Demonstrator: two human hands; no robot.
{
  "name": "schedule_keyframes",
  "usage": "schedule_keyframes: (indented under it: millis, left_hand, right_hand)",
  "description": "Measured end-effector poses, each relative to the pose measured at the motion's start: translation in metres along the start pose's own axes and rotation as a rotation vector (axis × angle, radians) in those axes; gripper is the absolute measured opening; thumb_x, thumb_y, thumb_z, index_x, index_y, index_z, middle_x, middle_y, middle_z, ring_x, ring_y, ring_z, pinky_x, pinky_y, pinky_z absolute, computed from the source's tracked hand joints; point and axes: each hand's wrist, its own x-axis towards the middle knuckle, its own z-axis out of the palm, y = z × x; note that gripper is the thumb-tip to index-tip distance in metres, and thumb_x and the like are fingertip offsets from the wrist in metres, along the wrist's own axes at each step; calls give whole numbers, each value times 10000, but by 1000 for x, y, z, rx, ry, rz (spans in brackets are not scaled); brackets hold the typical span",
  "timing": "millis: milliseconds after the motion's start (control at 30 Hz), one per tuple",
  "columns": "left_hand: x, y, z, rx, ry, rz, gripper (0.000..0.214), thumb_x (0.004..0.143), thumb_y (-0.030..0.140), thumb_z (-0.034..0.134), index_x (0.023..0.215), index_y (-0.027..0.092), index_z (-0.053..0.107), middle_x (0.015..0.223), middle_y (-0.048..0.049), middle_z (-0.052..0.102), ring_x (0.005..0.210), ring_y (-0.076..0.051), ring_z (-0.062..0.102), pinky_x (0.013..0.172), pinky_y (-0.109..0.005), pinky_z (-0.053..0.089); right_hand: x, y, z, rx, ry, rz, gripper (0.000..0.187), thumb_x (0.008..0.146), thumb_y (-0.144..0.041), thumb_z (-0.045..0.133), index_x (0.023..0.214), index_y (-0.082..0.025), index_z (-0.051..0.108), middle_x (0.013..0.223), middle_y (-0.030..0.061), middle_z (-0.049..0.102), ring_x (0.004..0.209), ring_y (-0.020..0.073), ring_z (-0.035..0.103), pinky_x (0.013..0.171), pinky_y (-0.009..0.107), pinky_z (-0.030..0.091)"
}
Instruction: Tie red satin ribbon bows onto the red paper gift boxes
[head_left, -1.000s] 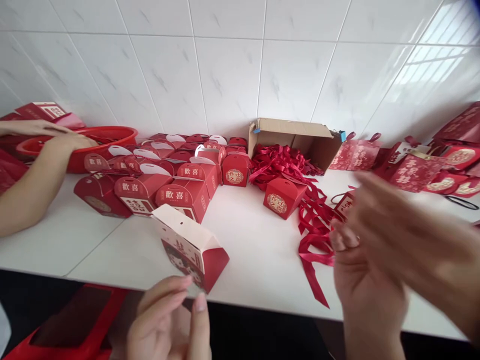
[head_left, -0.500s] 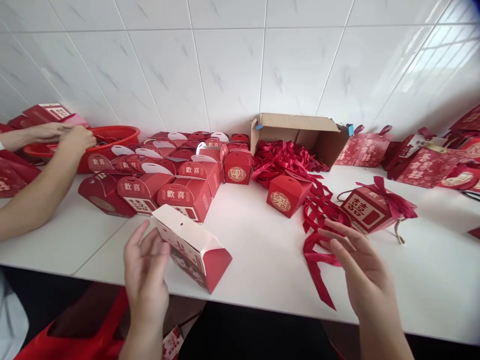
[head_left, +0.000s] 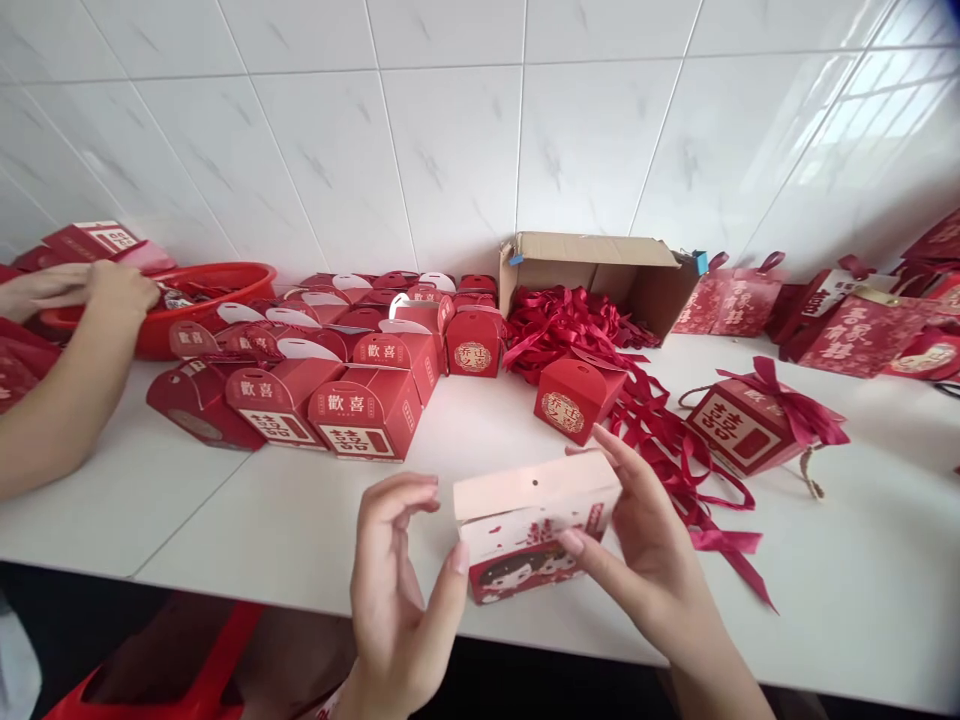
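A small red and white gift box (head_left: 529,525) with a cartoon couple printed on it is held just above the front of the white counter (head_left: 300,510). My right hand (head_left: 645,545) grips its right end, thumb on the front and fingers behind. My left hand (head_left: 401,585) has its thumb against the box's left edge, with its fingers curled and spread above. A pile of red ribbons (head_left: 660,430) lies right behind my right hand.
Several closed red gift boxes (head_left: 352,375) stand at the back left, one lone red box (head_left: 576,397) in the middle, and a ribbon-tied box (head_left: 750,420) to the right. A cardboard carton (head_left: 607,275) spills ribbons. Another person's hands (head_left: 90,290) work at a red basin (head_left: 195,300).
The box has moved from the left to the middle and turned front-on. My right hand has come in and taken hold of it, and my left hand has shifted right with it.
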Motion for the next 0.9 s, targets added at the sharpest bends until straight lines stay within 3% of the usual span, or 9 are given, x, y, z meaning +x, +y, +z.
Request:
schedule_keyframes:
  millis: [133, 267, 433, 667, 767, 900]
  left_hand:
    - [18, 10, 6, -86, -226, -2, 459, 811, 149, 583, 1248, 230, 466, 1180, -110, 553, 1113, -248, 545, 940, -372, 478]
    - [31, 19, 12, -122, -268, 28, 388, 804, 84, 567, 1158, 235, 512, 1031, -78, 609, 944, -195, 611, 802, -293, 541]
    - [43, 21, 9, -96, -478, 132, 381, 763, 78, 579, 1105, 245, 566, 980, -61, 627, 943, -215, 630, 786, -306, 548]
    - [35, 22, 9, -156, -468, 117, 338, 780, 57, 525, 1032, 273, 593, 925, -47, 648, 897, -203, 653, 761, -313, 585]
    - [32, 26, 14, -223, -455, 110, 303, 806, 89, 508, 1030, 272, 596, 866, -51, 669, 828, -222, 673, 697, -346, 608]
    - [32, 19, 17, -166, -456, 188, 284, 777, 60, 533, 951, 268, 617, 837, -41, 675, 792, -209, 680, 669, -319, 604]
  right_hand:
    - [3, -3, 7, 36, 16, 1, 387, 846, -298, 633, 1205, -289, 489, 1132, 80, 551, 943, 202, 601, 705, 287, 560]
    - [0, -7, 2, 63, 29, -124, 228, 827, -217, 656, 1012, -273, 535, 1142, 69, 556, 1089, 222, 554, 789, 303, 551]
    - [-5, -12, -12, 50, -11, -134, 292, 823, -144, 653, 1054, -287, 547, 1037, 50, 642, 1006, 194, 624, 810, 290, 561]
    - [-15, -17, -21, 7, 54, -145, 263, 800, -213, 680, 1034, -298, 597, 972, 54, 704, 885, 223, 685, 703, 298, 602]
    - [-18, -16, -28, -80, 82, -185, 261, 780, -250, 667, 1021, -344, 631, 910, 55, 729, 865, 291, 700, 659, 353, 614]
    - [-17, -8, -36, -214, 90, -216, 342, 777, -258, 623, 1070, -434, 646, 918, 39, 738, 856, 302, 709, 596, 304, 612]
